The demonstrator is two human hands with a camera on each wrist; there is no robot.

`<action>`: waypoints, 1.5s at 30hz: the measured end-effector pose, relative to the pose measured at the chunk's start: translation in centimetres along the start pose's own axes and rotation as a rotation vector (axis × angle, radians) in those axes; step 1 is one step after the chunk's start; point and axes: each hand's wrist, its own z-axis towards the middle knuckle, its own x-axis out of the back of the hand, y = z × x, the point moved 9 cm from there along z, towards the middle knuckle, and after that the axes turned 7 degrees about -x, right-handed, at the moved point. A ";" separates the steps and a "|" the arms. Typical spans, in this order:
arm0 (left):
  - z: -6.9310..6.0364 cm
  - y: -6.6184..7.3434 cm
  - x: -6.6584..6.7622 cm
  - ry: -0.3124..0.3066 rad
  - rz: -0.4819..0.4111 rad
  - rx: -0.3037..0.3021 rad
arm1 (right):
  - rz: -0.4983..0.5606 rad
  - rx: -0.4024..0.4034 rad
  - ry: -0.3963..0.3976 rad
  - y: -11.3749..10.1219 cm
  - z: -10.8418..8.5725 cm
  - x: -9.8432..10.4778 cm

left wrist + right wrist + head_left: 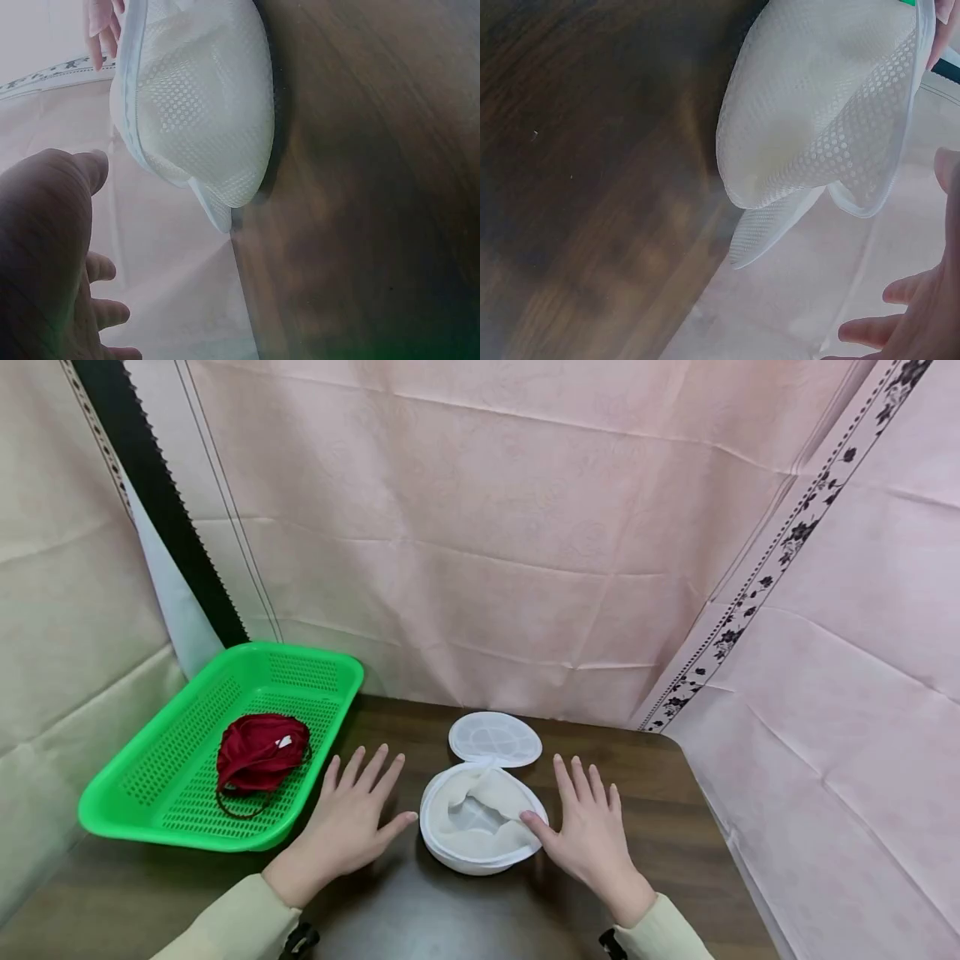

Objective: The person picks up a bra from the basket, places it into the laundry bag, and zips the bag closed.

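A round white mesh laundry bag stands on the table with its zip-edged lid folded back toward the wall. Cream folds line its inside around a gap in the middle; whether they are padding or a separate cloth, I cannot tell. To the left of the bag my left hand hovers with spread, straight fingers, holding nothing. My right hand is spread on the other side. In the head view its thumb overlaps the rim, while the right wrist view shows that thumb apart from the mesh.
A green plastic basket sits at the left, holding a dark red bundle of fabric with a thin cord and a small white tag. Pale patterned cloth hangs behind and on both sides of the brown wooden table.
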 end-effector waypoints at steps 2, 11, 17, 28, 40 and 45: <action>0.0 -0.3 0.2 0.002 -0.001 0.006 | 0.008 0.006 -0.004 -0.1 0.0 -0.1; 0.0 -1.2 1.9 -0.003 0.004 0.026 | 0.275 -0.080 -0.093 1.0 0.0 -0.7; -0.3 -2.5 3.8 0.009 0.016 0.035 | 0.539 -0.240 -0.175 2.3 0.1 -1.9; -0.4 -7.3 6.2 -0.009 0.011 0.116 | 0.820 -0.362 -0.262 2.0 -0.4 -3.9; -0.1 -12.0 6.9 -0.098 -0.011 0.220 | 1.001 -0.471 -0.265 2.1 -1.2 -5.5; 0.2 -13.0 7.3 -0.140 -0.043 0.257 | 1.006 -0.488 -0.254 2.3 -1.4 -5.9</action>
